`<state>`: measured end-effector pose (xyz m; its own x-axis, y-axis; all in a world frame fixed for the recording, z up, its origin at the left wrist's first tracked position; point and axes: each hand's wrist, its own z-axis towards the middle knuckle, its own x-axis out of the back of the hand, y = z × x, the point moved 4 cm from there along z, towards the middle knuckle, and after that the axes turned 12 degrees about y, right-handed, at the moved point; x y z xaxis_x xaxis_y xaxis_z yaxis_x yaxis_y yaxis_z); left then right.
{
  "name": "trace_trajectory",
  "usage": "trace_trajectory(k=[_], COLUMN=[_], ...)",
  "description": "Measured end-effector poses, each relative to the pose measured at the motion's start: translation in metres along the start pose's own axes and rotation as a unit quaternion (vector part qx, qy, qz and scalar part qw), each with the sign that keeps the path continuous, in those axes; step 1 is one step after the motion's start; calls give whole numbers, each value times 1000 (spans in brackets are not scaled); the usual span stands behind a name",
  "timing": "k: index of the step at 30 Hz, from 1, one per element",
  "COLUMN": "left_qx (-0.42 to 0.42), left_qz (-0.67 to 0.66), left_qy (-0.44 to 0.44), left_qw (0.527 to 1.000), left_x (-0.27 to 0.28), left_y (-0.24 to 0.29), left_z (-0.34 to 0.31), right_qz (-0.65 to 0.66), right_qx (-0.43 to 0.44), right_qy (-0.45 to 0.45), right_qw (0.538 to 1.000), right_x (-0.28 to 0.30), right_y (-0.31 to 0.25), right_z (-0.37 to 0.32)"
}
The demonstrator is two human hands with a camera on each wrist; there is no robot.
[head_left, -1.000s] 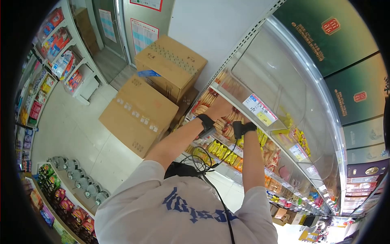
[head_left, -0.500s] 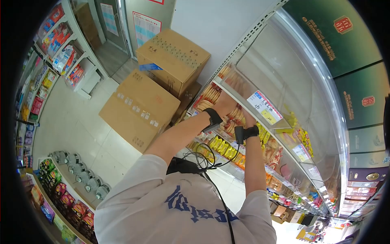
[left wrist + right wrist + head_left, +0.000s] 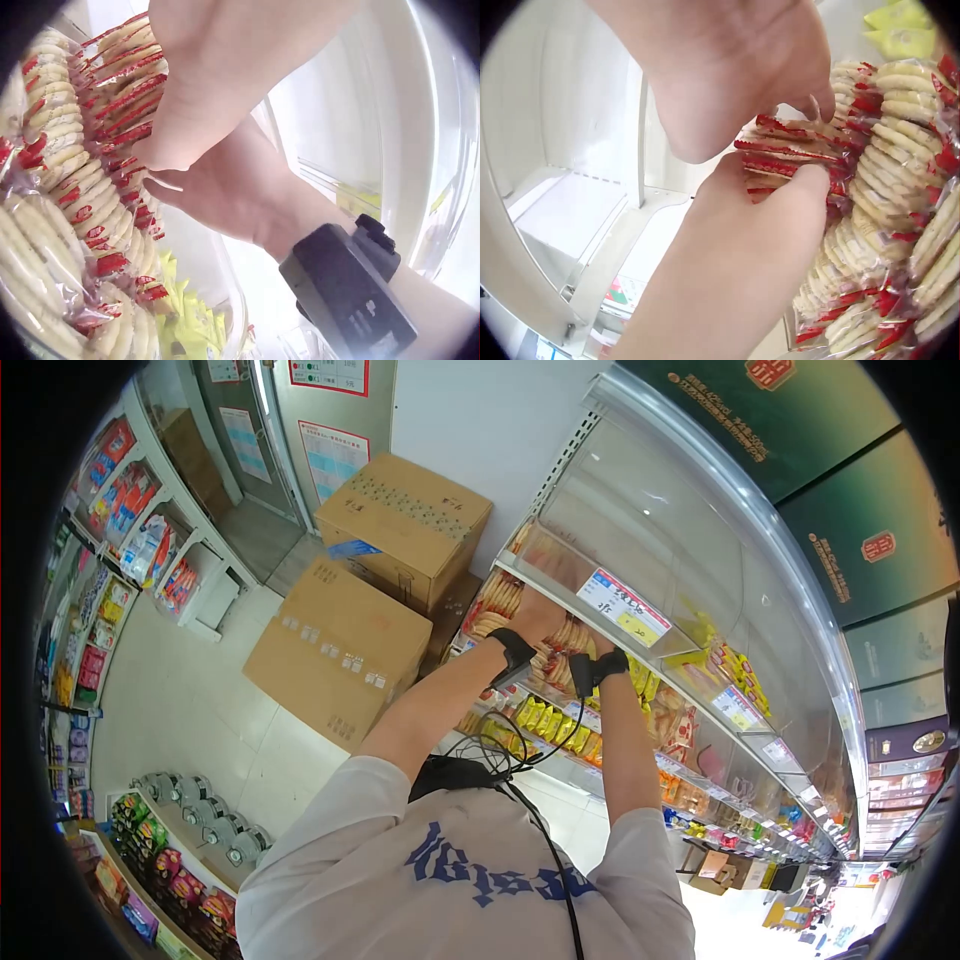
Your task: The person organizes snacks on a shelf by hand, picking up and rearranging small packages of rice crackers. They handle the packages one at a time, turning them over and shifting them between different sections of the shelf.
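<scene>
Flat round biscuits in clear packets [image 3: 889, 161] with red print stand in rows in a shelf bin. In the head view my left hand [image 3: 540, 615] reaches in among them, with my right hand [image 3: 603, 643] just beside it, partly behind the shelf edge. The right wrist view has my left hand [image 3: 742, 214] gripping a row of packets [image 3: 784, 154], its thumb over them. My right hand [image 3: 750, 82] curls its fingers at the far end of that row. Close together in the left wrist view, my left hand [image 3: 217, 82] overlaps my right hand [image 3: 225, 180], hiding its fingers.
A clear shelf front with a price tag [image 3: 625, 607] hangs over the bin. Yellow packets [image 3: 545, 725] fill the shelf below. Cardboard boxes [image 3: 340, 650] stand on the floor to the left. A black cable [image 3: 545, 840] runs down my shirt.
The head view has shifted a little, moving the shelf left in frame. Both hands stay in the biscuit bin, with only slight wrist movement.
</scene>
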<state>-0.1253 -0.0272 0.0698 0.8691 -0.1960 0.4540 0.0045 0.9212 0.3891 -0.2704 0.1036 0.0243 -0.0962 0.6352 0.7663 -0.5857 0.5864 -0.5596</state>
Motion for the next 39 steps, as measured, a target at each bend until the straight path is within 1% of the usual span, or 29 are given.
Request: trace_trajectory(k=[9, 12, 14, 16, 18, 21, 24, 25, 27, 29, 32, 34, 35, 37, 38, 39], left_qx=[19, 20, 22, 28, 29, 29, 29, 30, 38, 27, -12, 26, 46, 111, 145, 164], left_qz=[-46, -55, -53, -49, -37, -12, 9, 13, 21, 5, -43, -50, -51, -71, -79, -137], left_qy=[-42, -64, -83, -107, -130, -160, -193, -204, -230, -226, -199, -217, -226, -277, -303, -313], left_qw=[998, 996, 995, 993, 990, 987, 981, 978, 972, 974, 979, 975, 972, 952, 939, 926], left_x=[1, -2, -4, -7, -14, -19, -28, -29, -33, -17, 23, 30, 33, 45, 49, 49], left_y=[-2, -3, -7, -12, -17, -21, -21, -20, -12, 13, 70, 90, 99, 137, 157, 173], left_z=[-9, -13, -14, -16, -14, -10, -6, -6, -8, -5, 5, -1, -3, 2, 3, 3], right_qz=[-6, 39, 107, 135, 77, 97, 221, 245, 248, 258, 271, 264, 251, 224, 209, 194], right_qx=[-1, 17, 17, 17, 17, 48, 40, 20, -6, -31, -76, -124, -153, -216, -211, -206], right_qy=[-13, -58, -104, -139, -123, -11, 60, 76, 104, 145, 224, 278, 290, 312, 265, 215], right_qw=[1000, 997, 989, 981, 989, 994, 973, 966, 963, 955, 933, 915, 911, 898, 917, 935], right_x=[-4, 3, 22, 46, 82, 127, 148, 165, 187, 209, 236, 253, 258, 269, 267, 263], right_y=[2, -11, -44, -65, -102, -109, -77, -76, -53, -21, 53, 104, 127, 167, 187, 209], right_z=[-16, -22, -32, -57, -75, -112, -146, -156, -171, -182, -192, -197, -196, -191, -183, -174])
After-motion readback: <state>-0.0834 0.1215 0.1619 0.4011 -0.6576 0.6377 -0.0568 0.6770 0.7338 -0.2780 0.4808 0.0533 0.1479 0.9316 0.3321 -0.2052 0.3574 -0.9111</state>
